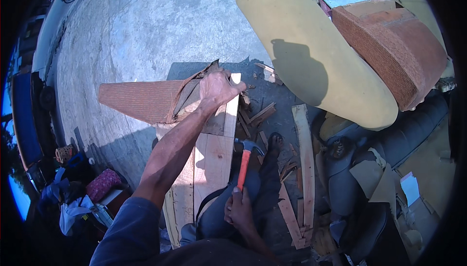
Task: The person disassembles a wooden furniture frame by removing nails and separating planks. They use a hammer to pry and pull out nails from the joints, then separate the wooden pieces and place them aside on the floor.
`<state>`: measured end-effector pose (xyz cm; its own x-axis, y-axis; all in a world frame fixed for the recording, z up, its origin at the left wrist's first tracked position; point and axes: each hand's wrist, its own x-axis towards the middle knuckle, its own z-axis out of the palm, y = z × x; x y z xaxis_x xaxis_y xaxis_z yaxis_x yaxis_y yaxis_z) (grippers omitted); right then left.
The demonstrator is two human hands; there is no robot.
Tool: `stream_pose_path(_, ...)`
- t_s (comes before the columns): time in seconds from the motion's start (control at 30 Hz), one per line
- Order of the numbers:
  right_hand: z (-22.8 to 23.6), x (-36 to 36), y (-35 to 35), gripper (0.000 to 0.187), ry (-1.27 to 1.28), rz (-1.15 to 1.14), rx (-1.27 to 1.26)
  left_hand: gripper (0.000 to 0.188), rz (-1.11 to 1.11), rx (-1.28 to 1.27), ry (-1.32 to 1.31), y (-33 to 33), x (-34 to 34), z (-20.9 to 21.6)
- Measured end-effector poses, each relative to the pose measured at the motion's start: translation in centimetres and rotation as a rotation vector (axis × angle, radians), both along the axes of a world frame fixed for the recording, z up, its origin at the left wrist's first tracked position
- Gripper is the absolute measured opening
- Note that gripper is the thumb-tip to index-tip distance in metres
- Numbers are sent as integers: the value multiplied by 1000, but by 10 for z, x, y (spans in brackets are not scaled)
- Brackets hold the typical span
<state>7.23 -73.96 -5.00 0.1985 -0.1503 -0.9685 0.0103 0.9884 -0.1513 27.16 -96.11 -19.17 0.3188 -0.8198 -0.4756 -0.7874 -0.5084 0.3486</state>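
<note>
My left hand (216,88) is closed over the far end of a pale wooden strip (232,113), beside torn brown fabric (185,96). The strip runs along the right edge of a wooden frame (213,156), which lies in front of me. A ribbed brown upholstered piece (138,99) sticks out to the left from the frame's far end. Lower down, my right hand (238,210) is wrapped round the orange handle of a claw hammer (244,166). The hammer's metal head points away from me, just right of the frame. My left fingertips are hidden.
A long tan foam pad (321,52) and a brown ribbed cushion (379,47) lie at the far right. A long plank (304,159) and several wood scraps (262,114) litter the ground right of the frame. Dark upholstery (389,130) is piled nearby. Bags (103,184) lie at left.
</note>
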Motion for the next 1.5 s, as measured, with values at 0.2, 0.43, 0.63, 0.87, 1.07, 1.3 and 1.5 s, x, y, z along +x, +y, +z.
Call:
stream_pose_path(0.2,-25,-11,15,24,69,-261,-63,59,13,-23,-49,11,-2,-8)
stream_pose_path(0.43,-24,-66,28,21,-132,-70,18,41,428,-398,421,12,32,-6)
stream_pose_path(0.63,-35,-113,43,19,73,-244,22,43,937,-359,1862,36,6,68)
stream_pose_path(0.87,-32,-141,43,21,138,-281,-39,53,913,-333,2029,57,-30,83)
stream_pose_path(1.07,-33,-131,40,20,94,-299,-62,40,877,-318,1893,62,-42,72)
stream_pose_path(1.3,-36,-122,40,20,62,-254,-69,16,854,-296,1730,76,-29,61)
stream_pose_path(1.5,-33,-127,35,21,86,-240,-60,13,937,-296,1595,103,-27,59)
